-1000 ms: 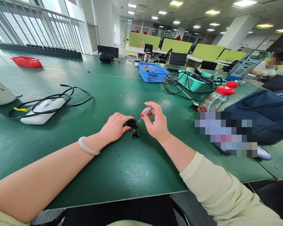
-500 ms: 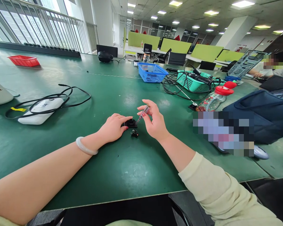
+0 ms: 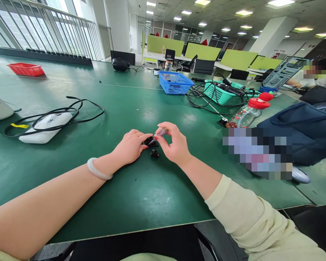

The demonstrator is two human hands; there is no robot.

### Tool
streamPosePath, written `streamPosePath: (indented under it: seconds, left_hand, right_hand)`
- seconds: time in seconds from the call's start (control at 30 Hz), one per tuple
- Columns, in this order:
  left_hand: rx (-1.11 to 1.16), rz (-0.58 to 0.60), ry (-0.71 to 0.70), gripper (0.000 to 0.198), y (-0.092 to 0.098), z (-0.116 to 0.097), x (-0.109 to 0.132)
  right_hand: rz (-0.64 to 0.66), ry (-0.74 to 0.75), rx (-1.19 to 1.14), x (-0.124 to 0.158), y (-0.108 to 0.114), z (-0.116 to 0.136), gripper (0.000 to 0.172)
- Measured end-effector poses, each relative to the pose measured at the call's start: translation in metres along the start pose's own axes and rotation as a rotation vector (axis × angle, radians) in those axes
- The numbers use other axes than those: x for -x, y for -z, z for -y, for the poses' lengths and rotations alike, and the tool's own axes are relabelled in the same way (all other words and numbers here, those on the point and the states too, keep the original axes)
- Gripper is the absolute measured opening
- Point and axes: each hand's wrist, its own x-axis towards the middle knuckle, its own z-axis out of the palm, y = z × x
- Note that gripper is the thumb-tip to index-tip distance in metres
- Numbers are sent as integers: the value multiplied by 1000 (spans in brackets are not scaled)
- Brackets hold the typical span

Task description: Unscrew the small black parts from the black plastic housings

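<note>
On the green table, my left hand (image 3: 130, 146) grips a small flat black part (image 3: 153, 144) between thumb and forefinger, keeping it against the tabletop. My right hand (image 3: 175, 142) is closed around the clear handle of a small screwdriver (image 3: 162, 132). The tool slants down to the left, its tip at the black part; exactly where the tip touches is too small to tell. Just in front of the part lies a small loose black piece (image 3: 154, 153).
A white device (image 3: 47, 127) with a looped black strap lies left. Beyond are a red tray (image 3: 25, 69), a blue basket (image 3: 176, 87) and a green basket (image 3: 220, 96) with cables. To the right stand a red-lidded bottle (image 3: 254, 114) and a dark blue bag (image 3: 309, 130). Another person sits far right.
My right hand has lowered and tipped the screwdriver flatter, its tip shifting left over the black part. My left hand has stayed in place on the part.
</note>
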Motion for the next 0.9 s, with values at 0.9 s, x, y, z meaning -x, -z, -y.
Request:
streamPosePath:
  seconds: [0.9]
  left_hand:
    - [-146,-185,153,53,12,-6,9]
  right_hand:
    - [-331,40,-54,-3,12,-7,27]
